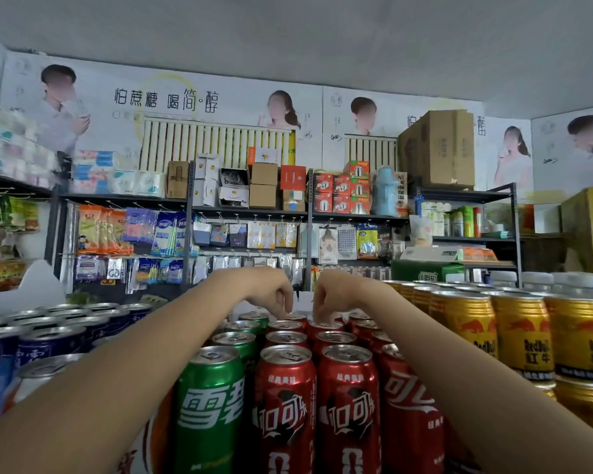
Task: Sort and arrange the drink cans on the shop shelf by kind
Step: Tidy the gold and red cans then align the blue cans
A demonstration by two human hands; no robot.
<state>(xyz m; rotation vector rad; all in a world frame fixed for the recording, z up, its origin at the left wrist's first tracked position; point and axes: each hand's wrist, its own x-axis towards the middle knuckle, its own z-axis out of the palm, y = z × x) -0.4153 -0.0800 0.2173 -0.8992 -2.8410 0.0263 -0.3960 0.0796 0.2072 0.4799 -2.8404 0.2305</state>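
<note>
Both hands reached to the back of the red can rows.

Left hand (271, 295) and right hand (329, 295), fingers curled down, each pinch the top of a rear red cola can (295, 318); green cans (216, 398) left of the grip, gold cans (524, 333) right, blue cans (48, 343) far left.

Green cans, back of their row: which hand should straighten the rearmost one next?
Left. The left hand hovers beside the rearmost green can; the right hand sits over the red cans, farther away.
</note>
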